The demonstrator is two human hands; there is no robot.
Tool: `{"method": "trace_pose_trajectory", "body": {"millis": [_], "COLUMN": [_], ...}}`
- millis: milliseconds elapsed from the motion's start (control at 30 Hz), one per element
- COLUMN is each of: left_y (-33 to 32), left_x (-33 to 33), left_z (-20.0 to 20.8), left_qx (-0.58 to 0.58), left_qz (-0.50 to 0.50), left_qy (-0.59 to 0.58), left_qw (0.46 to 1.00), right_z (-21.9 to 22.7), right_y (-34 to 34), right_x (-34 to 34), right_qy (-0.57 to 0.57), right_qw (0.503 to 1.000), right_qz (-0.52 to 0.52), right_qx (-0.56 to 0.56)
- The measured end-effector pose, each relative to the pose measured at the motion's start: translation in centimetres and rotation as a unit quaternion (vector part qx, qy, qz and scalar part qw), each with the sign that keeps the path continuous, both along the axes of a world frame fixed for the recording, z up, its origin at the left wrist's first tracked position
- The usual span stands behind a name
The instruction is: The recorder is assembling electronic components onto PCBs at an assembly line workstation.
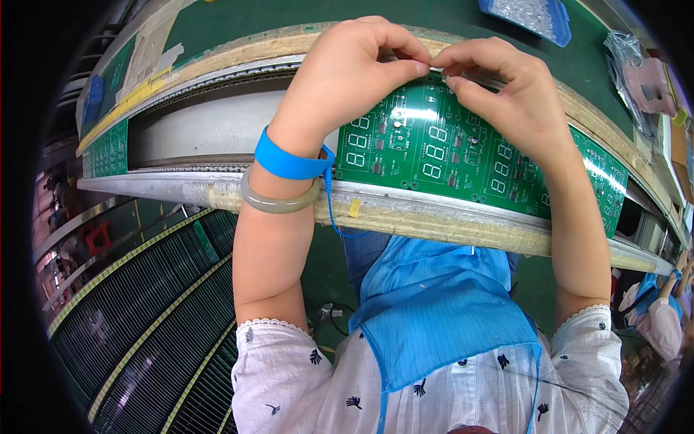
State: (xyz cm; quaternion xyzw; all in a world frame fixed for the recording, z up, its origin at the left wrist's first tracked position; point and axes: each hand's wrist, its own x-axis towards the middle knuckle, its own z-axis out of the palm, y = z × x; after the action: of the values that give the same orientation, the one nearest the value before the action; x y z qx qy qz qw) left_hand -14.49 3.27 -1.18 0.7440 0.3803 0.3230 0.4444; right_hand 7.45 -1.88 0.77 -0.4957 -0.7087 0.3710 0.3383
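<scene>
A green circuit board panel [390, 163] with rows of white digit displays lies across the conveyor rails in front of me. Over its far edge, my left hand [354, 69] pinches with thumb and forefinger. My right hand [510, 90] pinches just beside it, and the fingertips of both nearly meet. Something small and pale shows between them, too tiny to name. A blue wrist strap [289, 158] with a coiled cord and a grey bangle [278, 199] circle my left wrist. The right forearm passes over the panel's right part and hides some of it.
Wooden-edged metal rails [434, 217] run left to right. Another green board [107, 152] sits on them at far left. Beyond stands a blue tray [494, 12] of small clear parts. Slotted dark racks [137, 318] fill the lower left. Another person [661, 318] is at far right.
</scene>
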Motion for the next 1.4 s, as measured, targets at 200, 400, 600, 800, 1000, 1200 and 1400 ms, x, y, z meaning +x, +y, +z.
{"method": "trace_pose_trajectory", "body": {"millis": [200,400,600,800,1000,1200,1400], "left_y": [-0.5,-1.1,-1.5,-1.5,-1.4,-1.4,-1.4], "left_x": [0.6,1.0,1.3,1.4,1.4,1.4,1.1], "left_z": [0.0,-0.2,-0.2,0.1,0.0,0.5,0.9], "left_qx": [0.170,0.222,0.250,0.243,0.243,0.232,0.228], "left_qz": [-0.018,0.002,0.017,0.014,0.006,-0.002,-0.016], "left_qy": [0.078,0.125,0.146,0.154,0.150,0.155,0.162], "left_qw": [0.982,0.967,0.957,0.958,0.958,0.960,0.960], "right_z": [-0.3,0.2,0.5,0.3,1.7,2.3,2.4], "right_y": [0.2,0.1,0.1,0.2,0.0,-0.1,-0.1], "right_x": [0.2,0.2,0.5,0.8,0.3,-0.1,0.1], "right_qy": [-0.007,0.021,0.002,0.016,0.042,0.075,0.074], "right_qw": [1.000,0.999,0.999,0.999,0.997,0.991,0.992], "right_qz": [-0.015,-0.045,-0.049,-0.043,-0.052,-0.076,-0.069], "right_qx": [0.001,-0.022,0.003,0.007,-0.030,-0.082,-0.075]}}
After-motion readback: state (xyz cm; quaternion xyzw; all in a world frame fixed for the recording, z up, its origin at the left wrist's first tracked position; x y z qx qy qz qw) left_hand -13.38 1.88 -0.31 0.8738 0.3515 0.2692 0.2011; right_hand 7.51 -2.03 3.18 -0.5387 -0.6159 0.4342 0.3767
